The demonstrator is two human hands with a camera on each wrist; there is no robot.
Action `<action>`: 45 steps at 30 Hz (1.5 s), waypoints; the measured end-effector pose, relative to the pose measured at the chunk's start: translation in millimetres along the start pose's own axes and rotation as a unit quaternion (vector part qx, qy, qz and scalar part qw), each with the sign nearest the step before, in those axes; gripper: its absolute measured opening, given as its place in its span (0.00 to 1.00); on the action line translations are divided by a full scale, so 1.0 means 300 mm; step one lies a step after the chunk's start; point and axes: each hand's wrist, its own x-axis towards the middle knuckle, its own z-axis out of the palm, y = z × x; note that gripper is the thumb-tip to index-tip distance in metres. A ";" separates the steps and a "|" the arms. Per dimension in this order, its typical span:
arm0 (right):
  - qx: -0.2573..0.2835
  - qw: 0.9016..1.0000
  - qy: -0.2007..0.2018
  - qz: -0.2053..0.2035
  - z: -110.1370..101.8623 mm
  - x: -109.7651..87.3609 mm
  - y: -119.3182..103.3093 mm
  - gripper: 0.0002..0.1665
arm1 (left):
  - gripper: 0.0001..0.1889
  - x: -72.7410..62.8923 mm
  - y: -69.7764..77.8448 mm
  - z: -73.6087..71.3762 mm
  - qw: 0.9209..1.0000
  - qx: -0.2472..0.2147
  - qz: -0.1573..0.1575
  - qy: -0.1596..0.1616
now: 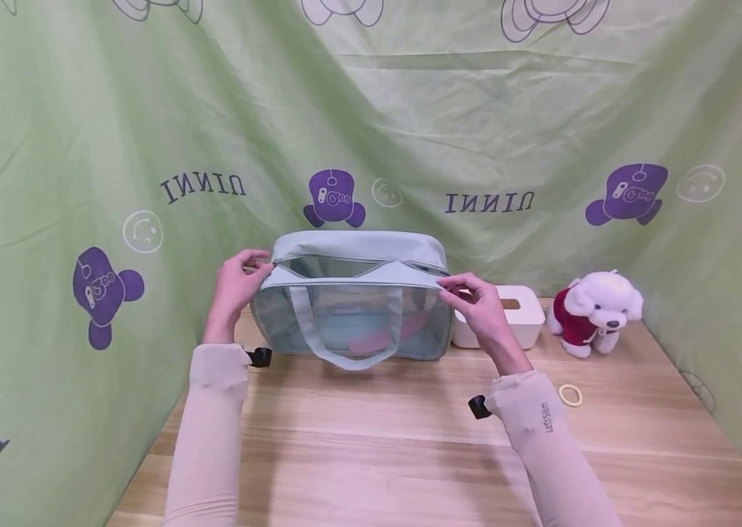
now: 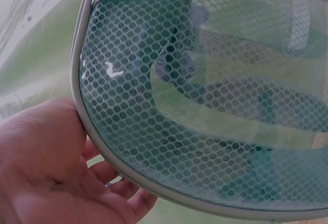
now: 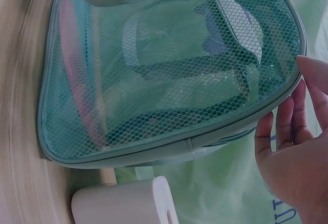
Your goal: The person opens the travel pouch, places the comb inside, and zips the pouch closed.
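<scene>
A pale blue-green toiletry bag (image 1: 361,272) with see-through mesh front stands upright on the table, its top zipper partly parted. A loop handle (image 1: 305,322) hangs down its front. My left hand (image 1: 234,284) holds the bag's upper left corner by the zipper end; in the left wrist view its fingers curl behind the piped rim (image 2: 97,149). At the upper right corner, my right hand (image 1: 484,311) pinches the edge between thumb and fingers. Through the mesh show a flat pink item (image 3: 77,70) and something light blue (image 1: 351,326); their kinds are unclear.
A white tissue box (image 1: 522,315) stands right of the bag, partly behind my right hand. Farther right sits a white plush dog (image 1: 598,311) in red clothing. A pale yellow ring (image 1: 570,395) lies before it on the wooden table (image 1: 358,454). Green printed cloth (image 1: 410,110) hangs around.
</scene>
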 end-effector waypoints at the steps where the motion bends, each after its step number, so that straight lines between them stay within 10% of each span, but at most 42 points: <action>1: 0.001 1.000 0.001 0.000 0.001 0.000 -0.001 0.18 | 0.19 0.001 -0.002 -0.002 1.000 -0.004 -0.001 -0.005; 27: -0.003 1.000 0.013 -0.007 0.005 -0.002 0.010 0.18 | 0.14 0.006 0.022 -0.003 0.998 -0.003 -0.004 -0.063; 45: -0.099 0.994 0.022 -0.045 0.038 0.018 -0.032 0.15 | 0.15 0.019 0.035 0.004 0.999 0.011 -0.007 -0.050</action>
